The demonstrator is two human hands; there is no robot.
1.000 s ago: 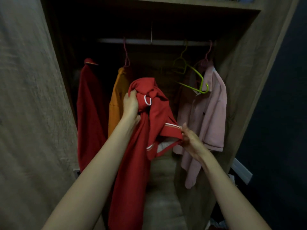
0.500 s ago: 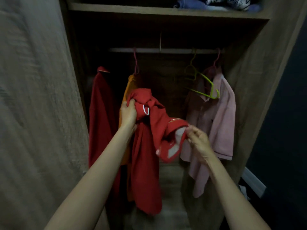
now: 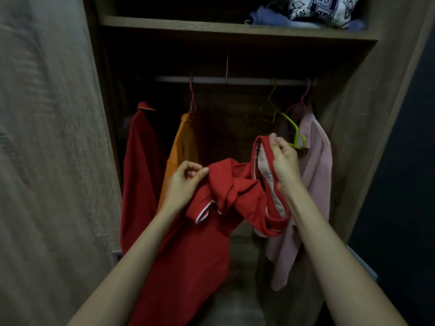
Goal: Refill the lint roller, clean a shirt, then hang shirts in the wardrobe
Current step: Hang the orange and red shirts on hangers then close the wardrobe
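Red shirt point(image 3: 207, 222) held bunched before the open wardrobe point(image 3: 235, 27), below the rail point(image 3: 235, 80). Left hand point(image 3: 183, 184) pinches a fold near the shoulder. Right hand point(image 3: 283, 161) is clenched on the lifted collar, likely spreading the neck opening for the empty green hanger point(image 3: 288, 124) just behind.
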